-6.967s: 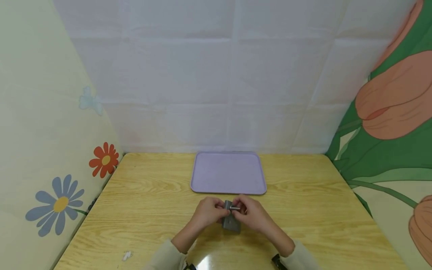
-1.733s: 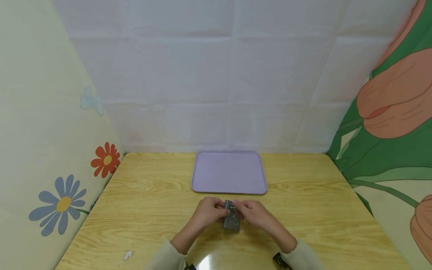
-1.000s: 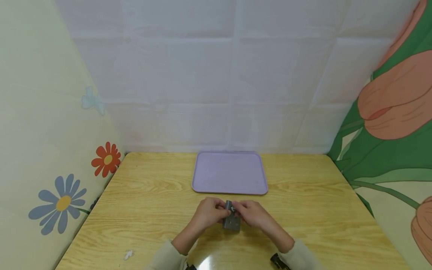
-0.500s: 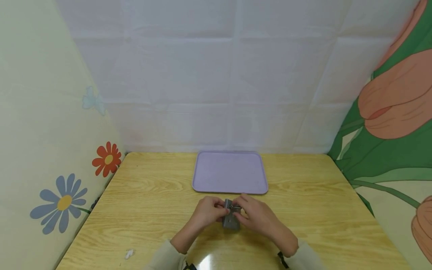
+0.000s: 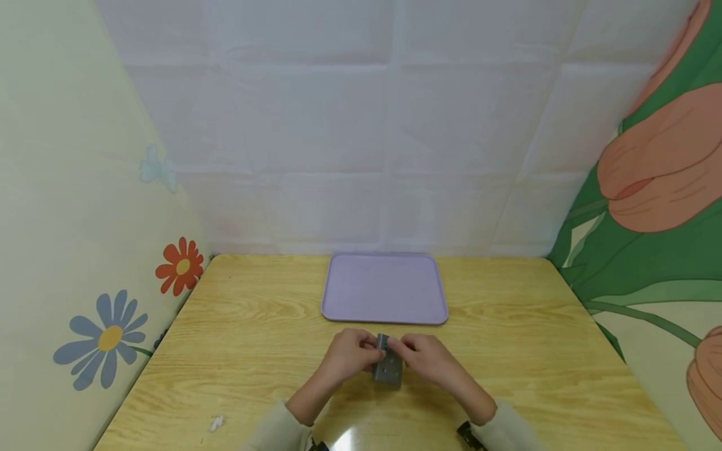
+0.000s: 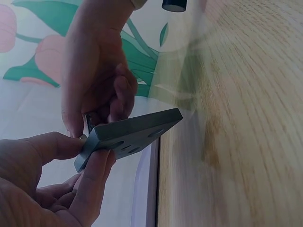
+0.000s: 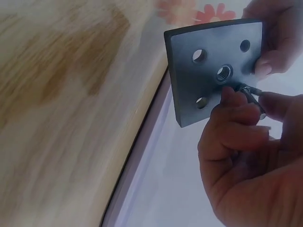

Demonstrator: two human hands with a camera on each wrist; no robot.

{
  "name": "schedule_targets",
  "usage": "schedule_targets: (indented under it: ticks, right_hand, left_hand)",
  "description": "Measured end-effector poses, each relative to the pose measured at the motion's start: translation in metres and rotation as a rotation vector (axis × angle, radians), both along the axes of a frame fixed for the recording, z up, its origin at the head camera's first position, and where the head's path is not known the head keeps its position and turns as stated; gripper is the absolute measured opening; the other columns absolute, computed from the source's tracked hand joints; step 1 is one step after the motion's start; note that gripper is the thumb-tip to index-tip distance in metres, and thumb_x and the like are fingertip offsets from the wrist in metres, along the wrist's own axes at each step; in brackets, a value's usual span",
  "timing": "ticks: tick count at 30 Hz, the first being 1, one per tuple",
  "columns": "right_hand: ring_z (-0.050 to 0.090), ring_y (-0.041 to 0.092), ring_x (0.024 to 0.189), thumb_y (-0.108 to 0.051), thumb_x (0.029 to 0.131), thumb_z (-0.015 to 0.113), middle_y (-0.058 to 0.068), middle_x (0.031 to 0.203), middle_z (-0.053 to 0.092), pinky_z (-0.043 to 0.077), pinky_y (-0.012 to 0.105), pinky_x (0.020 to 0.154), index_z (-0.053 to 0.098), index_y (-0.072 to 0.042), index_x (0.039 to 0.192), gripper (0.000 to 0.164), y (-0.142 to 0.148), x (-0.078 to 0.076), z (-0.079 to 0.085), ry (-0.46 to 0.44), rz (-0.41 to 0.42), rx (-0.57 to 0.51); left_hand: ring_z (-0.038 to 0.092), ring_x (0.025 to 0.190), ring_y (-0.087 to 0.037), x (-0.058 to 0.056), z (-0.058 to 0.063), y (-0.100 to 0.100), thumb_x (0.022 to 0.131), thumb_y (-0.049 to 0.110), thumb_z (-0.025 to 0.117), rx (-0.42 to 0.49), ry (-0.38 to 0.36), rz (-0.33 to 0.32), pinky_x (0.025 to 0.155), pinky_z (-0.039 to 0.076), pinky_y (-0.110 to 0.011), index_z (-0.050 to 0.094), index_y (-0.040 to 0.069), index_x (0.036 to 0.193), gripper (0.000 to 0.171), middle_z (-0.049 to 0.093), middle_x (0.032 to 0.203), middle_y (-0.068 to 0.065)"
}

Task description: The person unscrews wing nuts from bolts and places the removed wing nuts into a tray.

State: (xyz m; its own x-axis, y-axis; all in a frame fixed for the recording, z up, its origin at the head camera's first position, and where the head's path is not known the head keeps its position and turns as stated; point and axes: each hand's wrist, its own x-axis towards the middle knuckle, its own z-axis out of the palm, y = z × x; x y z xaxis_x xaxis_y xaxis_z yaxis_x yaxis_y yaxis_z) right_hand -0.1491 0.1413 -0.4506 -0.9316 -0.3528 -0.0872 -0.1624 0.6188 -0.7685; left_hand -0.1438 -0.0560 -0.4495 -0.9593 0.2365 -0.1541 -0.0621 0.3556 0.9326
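Just in front of the tray, a grey metal plate (image 5: pixel 388 371) is held tilted above the table. It has several round holes, one of them threaded, in the right wrist view. My left hand (image 5: pixel 348 354) pinches one end of the plate between thumb and fingers. From the plate near that end a threaded bolt (image 7: pixel 252 100) sticks out, also seen in the left wrist view. The thumb and fingers of my right hand (image 5: pixel 423 358) pinch at the bolt, which they hide in the head view. A small metal piece at its base is too covered to identify.
A flat lilac tray (image 5: pixel 385 288) lies at the back middle of the wood-grain table (image 5: pixel 507 351). Small white scraps (image 5: pixel 217 423) are near the front left. A white sheet (image 5: pixel 304 125) rises behind, and flower-patterned cloths flank both sides.
My right fingers opened around the bolt half a second ago and have closed on it again, covering it. Seven seconds ago more of its shaft showed. My left hand's hold is unchanged.
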Motion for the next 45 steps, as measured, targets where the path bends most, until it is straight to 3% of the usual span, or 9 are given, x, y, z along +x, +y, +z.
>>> schedule_targets:
  ticks: [4,8,15,20,26,32,36,40,45]
  right_hand:
    - [0.043,0.008,0.057,-0.042,0.101,0.059,-0.007,0.065,0.052,0.035,0.023,0.051,0.066,-0.011,0.081,0.037,0.0013,-0.0008,-0.0008,0.087,0.057,0.029]
    - [0.057,0.006,0.072,-0.029,0.094,0.071,-0.008,0.083,0.061,0.048,0.024,0.062,0.068,-0.016,0.096,0.014,0.0038,0.0002,-0.0027,0.322,0.15,0.15]
    - [0.061,0.009,0.078,-0.018,0.085,0.081,-0.004,0.094,0.06,0.051,0.021,0.062,0.068,-0.012,0.108,0.027,0.0076,0.0003,-0.0076,0.741,0.257,0.267]
    - [0.057,0.009,0.073,-0.034,0.098,0.066,-0.007,0.088,0.06,0.049,0.024,0.062,0.069,-0.016,0.101,0.019,0.0069,-0.001,-0.0032,0.426,0.13,0.131]
    - [0.052,0.013,0.063,-0.05,0.104,0.047,0.006,0.072,0.063,0.042,0.029,0.057,0.069,-0.007,0.081,0.054,0.0028,-0.0016,0.0014,-0.055,-0.026,-0.026]
    - [0.053,0.014,0.062,-0.048,0.103,0.052,0.006,0.07,0.063,0.041,0.029,0.056,0.068,-0.003,0.079,0.053,-0.0017,-0.0018,-0.0009,-0.189,-0.062,-0.091]
    - [0.05,0.011,0.062,-0.042,0.101,0.059,-0.001,0.069,0.058,0.041,0.027,0.055,0.068,-0.008,0.083,0.039,-0.0016,-0.0028,-0.0015,-0.049,0.01,-0.012]
    - [0.055,0.011,0.07,-0.027,0.093,0.072,-0.006,0.08,0.059,0.046,0.025,0.06,0.068,-0.013,0.094,0.014,-0.0005,-0.0011,-0.0011,0.252,0.123,0.137]
    - [0.063,0.011,0.083,-0.017,0.085,0.081,-0.004,0.097,0.061,0.052,0.022,0.066,0.068,-0.013,0.105,0.024,0.0009,0.0021,-0.0024,0.62,0.227,0.264]
  left_hand:
    - [0.071,0.067,-0.018,0.0004,-0.0006,0.0007,0.082,0.005,0.075,0.004,0.004,-0.004,0.06,0.06,-0.033,0.072,-0.006,0.097,0.019,0.073,0.08,-0.008]
    - [0.07,0.066,-0.017,-0.0002,-0.0015,0.0,0.082,0.006,0.075,0.006,0.004,-0.001,0.059,0.06,-0.031,0.073,-0.006,0.097,0.019,0.072,0.08,-0.007]
    - [0.07,0.066,-0.017,-0.0012,-0.0014,-0.0012,0.083,0.006,0.076,0.004,-0.004,-0.002,0.059,0.059,-0.031,0.073,-0.005,0.097,0.018,0.072,0.079,-0.007]
    - [0.07,0.067,-0.018,-0.0014,-0.0005,-0.0006,0.082,0.006,0.076,-0.001,-0.005,-0.002,0.06,0.06,-0.033,0.073,-0.006,0.098,0.02,0.072,0.081,-0.008]
    - [0.07,0.067,-0.018,-0.0009,0.0,0.0007,0.082,0.006,0.077,-0.006,0.001,-0.001,0.059,0.06,-0.031,0.073,-0.006,0.098,0.021,0.073,0.081,-0.008]
    - [0.07,0.068,-0.017,-0.0013,-0.0012,0.0015,0.082,0.006,0.076,-0.015,0.001,-0.003,0.059,0.059,-0.03,0.073,-0.006,0.097,0.019,0.073,0.08,-0.008]
    - [0.07,0.067,-0.017,-0.0012,-0.0008,0.0002,0.082,0.006,0.076,-0.015,0.004,-0.003,0.059,0.059,-0.031,0.073,-0.006,0.097,0.019,0.073,0.08,-0.008]
    - [0.07,0.066,-0.017,-0.0003,-0.0006,-0.0016,0.082,0.006,0.077,-0.019,0.004,0.002,0.059,0.059,-0.031,0.073,-0.005,0.097,0.019,0.072,0.08,-0.007]
    - [0.069,0.066,-0.017,0.0,0.0,-0.0035,0.082,0.006,0.076,-0.01,0.005,0.005,0.059,0.059,-0.031,0.072,-0.005,0.097,0.019,0.071,0.079,-0.007]
